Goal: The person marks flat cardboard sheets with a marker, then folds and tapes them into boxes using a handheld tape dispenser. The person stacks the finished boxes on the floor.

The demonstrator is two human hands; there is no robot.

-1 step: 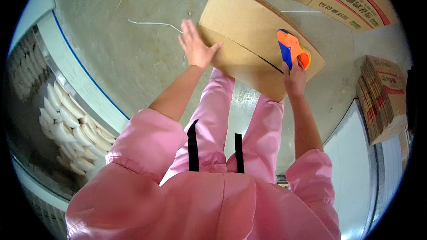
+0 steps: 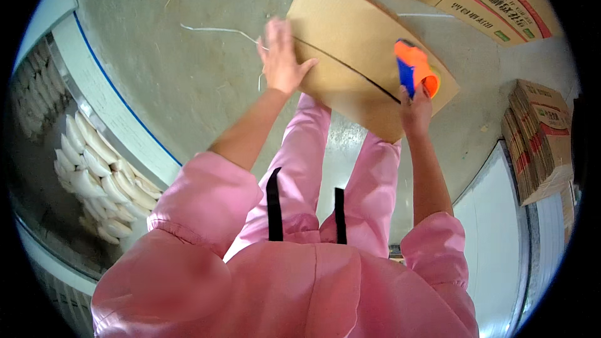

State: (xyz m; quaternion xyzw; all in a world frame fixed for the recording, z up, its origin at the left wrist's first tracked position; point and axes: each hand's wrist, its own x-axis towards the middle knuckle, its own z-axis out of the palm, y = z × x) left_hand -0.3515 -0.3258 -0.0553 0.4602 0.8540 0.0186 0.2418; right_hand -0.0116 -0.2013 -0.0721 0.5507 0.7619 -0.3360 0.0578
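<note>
A plain brown cardboard box (image 2: 354, 44) stands in front of my legs, its two top flaps meeting along a narrow dark seam that runs slantwise. At the left end of that seam, my left hand (image 2: 285, 62) lies against the box, fingers stretched out and slightly blurred, thumb pointing right. An orange and blue tape dispenser (image 2: 413, 69) is over the right part of the top, with my right hand (image 2: 416, 111) wrapped round its grip. A tape roll partly shows behind the orange part. Whether tape touches the cardboard I cannot tell.
Printed flat cardboard (image 2: 463, 0) lies at the far right. Folded cartons (image 2: 541, 138) are stacked on the right beside a white surface (image 2: 494, 231). Several white filled bags (image 2: 94, 178) sit in a recess at left. White strips (image 2: 219, 30) lie on the grey floor.
My left hand has shifted slightly right, along with the box's left end. The seam between the flaps shows wider and darker. The tape dispenser has moved slightly right in my right hand.
</note>
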